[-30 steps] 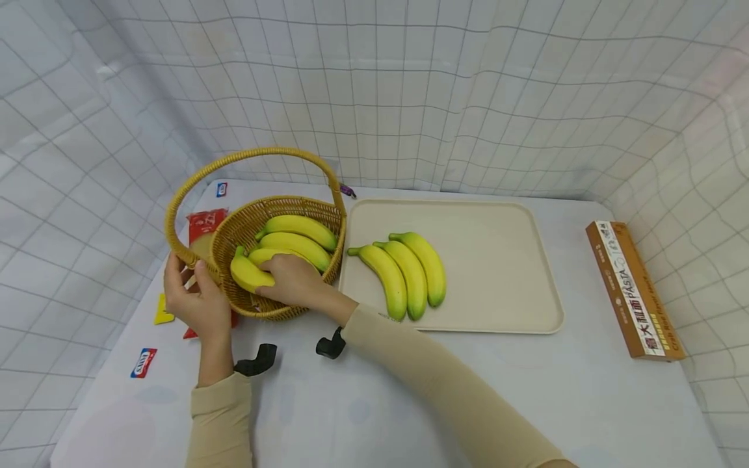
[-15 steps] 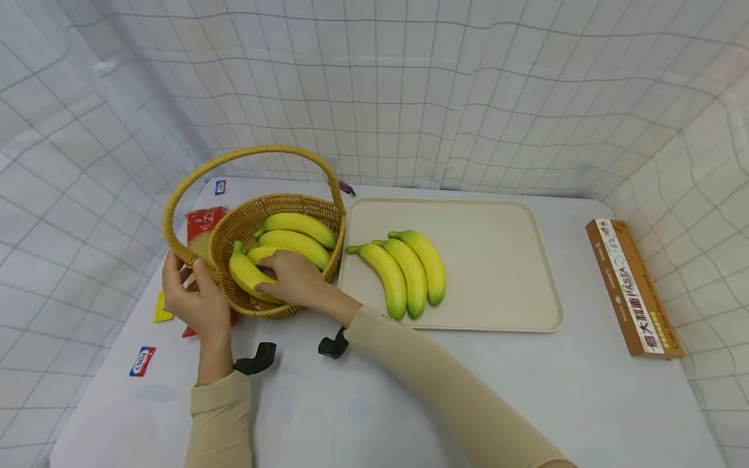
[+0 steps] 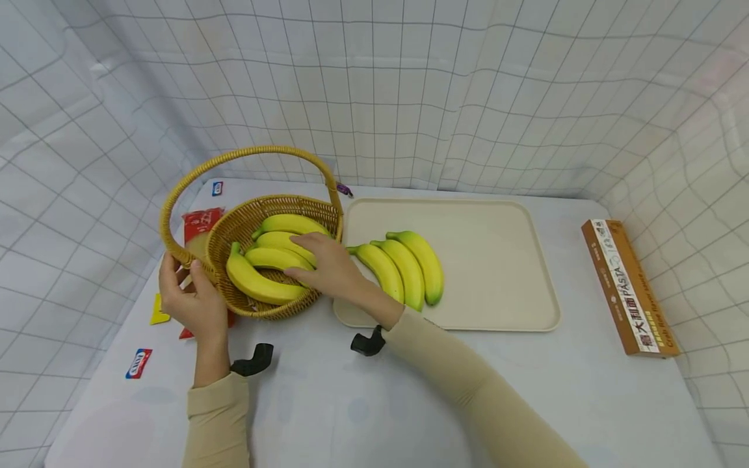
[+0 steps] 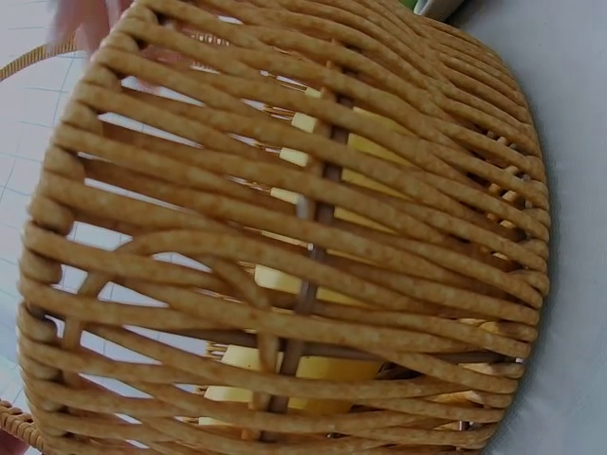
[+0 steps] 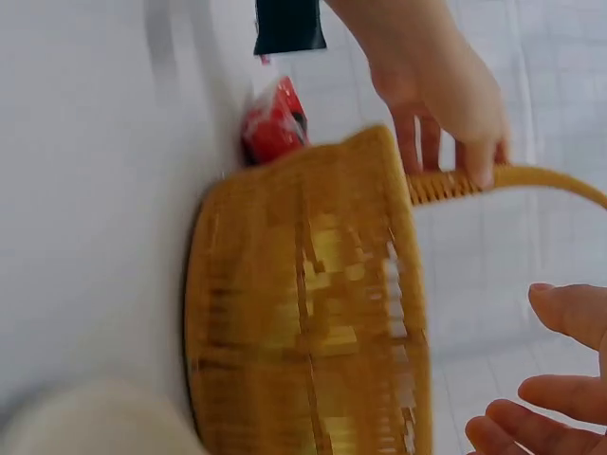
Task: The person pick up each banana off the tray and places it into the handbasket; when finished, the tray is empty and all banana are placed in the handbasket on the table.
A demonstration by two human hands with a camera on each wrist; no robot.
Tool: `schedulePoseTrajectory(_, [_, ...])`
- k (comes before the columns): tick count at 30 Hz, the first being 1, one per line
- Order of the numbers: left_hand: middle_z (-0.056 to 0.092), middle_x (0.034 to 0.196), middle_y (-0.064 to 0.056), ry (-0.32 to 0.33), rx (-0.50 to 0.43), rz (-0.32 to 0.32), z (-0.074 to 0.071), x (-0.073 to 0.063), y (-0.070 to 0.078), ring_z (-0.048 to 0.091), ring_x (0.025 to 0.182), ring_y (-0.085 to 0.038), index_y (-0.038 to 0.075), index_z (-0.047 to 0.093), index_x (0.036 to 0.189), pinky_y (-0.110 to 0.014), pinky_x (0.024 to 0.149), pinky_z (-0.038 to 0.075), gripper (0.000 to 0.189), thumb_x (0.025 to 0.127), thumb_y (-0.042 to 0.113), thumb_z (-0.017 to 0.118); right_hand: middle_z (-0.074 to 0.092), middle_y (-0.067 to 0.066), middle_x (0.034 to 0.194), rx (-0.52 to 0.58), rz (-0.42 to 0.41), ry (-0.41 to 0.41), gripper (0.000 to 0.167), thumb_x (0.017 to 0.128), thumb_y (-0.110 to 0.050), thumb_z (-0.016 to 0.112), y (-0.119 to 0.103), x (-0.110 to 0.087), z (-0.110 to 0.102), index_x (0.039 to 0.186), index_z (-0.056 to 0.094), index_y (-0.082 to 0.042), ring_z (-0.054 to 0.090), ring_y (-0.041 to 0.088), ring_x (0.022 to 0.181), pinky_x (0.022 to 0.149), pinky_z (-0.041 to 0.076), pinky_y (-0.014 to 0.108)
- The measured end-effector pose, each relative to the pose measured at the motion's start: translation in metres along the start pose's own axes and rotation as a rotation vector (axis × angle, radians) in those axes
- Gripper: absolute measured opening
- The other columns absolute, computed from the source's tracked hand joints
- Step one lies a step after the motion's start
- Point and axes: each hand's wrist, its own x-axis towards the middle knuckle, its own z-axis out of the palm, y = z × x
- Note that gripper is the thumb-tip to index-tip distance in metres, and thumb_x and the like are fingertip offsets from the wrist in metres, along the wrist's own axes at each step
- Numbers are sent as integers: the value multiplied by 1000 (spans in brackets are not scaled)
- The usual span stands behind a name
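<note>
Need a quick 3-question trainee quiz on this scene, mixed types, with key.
1. How many bananas can be seen in the basket?

2. True or false: the right hand holds nothing.

3. What does the left hand grip?
A) the tray
B) the handle
C) the pasta box

Key
1: Four, in the head view.
2: True; the right wrist view shows its fingers apart with nothing between them.
3: B, at its lower end, where it meets the rim.
</note>
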Motion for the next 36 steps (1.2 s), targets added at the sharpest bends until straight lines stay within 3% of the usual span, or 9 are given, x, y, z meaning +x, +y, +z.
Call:
schedulePoseTrajectory(6, [65,121,-7,0,-7,33,1,0,-2,55,99,-2,12,62,129,-13,81,47,33,98,12,53,56,13,138,80,100,185,61,89,-29,71,45,-34,-44,141,51,-6,55,27,123,101,48,42])
schedulePoseTrajectory(9, [65,119,-4,3,-6,36,1,0,-3,55,99,-2,13,62,129,-14,81,47,33,98,12,53,55,15,138,111,160,274,60,88,-25,73,69,-53,-66,140,51,-3,56,30,121,100,48,46])
schedulePoseTrajectory(17, [65,118,1,8,3,27,2,2,-9,55,99,0,15,62,129,-15,81,48,32,98,13,53,53,17,140,85,297,410,61,88,-22,73,114,-99,-107,141,49,-1,53,34,123,103,45,50])
schedulePoseTrajectory(25, [63,116,13,0,4,41,3,8,-33,56,100,0,20,63,129,-14,80,48,32,98,19,55,52,17,141,97,355,451,63,89,-24,73,133,-114,-113,142,48,-3,53,34,124,103,45,49])
schedulePoseTrajectory(32, [64,117,7,7,6,2,2,0,-6,54,99,0,15,62,129,-12,81,47,32,99,15,54,50,18,142,98,391,426,64,89,-25,72,141,-114,-109,143,47,-1,52,35,125,103,44,49])
schedulePoseTrajectory(36, [65,118,1,-2,-8,22,1,-1,-3,55,99,-1,14,62,130,-12,81,47,32,99,14,53,49,18,144,120,439,379,66,89,-28,71,144,-113,-103,144,46,-3,51,35,126,104,43,49])
